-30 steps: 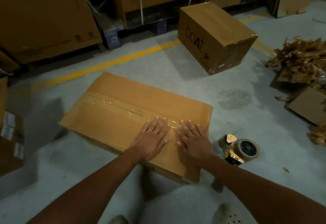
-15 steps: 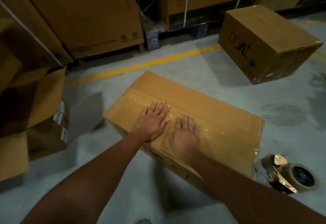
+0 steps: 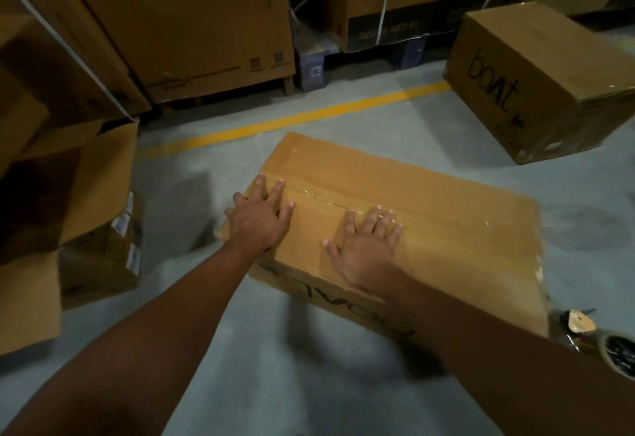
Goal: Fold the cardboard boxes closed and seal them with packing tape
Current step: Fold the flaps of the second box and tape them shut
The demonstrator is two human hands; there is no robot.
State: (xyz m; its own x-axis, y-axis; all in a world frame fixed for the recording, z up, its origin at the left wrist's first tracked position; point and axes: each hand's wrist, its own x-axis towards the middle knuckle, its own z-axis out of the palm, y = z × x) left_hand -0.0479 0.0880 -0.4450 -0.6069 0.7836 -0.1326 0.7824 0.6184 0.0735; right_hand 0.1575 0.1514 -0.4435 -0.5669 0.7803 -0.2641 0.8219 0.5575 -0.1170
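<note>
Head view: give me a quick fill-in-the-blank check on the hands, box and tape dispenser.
The left hand and right hand both press the ____ face of the long box. Clear tape runs along the ____ between its flaps. The tape dispenser lies on the ____, right of that box. The far box reads ____ on its side.
Missing: top; seam; floor; boat.

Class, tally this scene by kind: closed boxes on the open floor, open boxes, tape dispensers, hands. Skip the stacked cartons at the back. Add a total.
Closed boxes: 2, the taped box under the hands and the boat box
Open boxes: 1, the open box at the left
Tape dispensers: 1, the tape dispenser
Hands: 2, left hand and right hand
Total: 6
</note>
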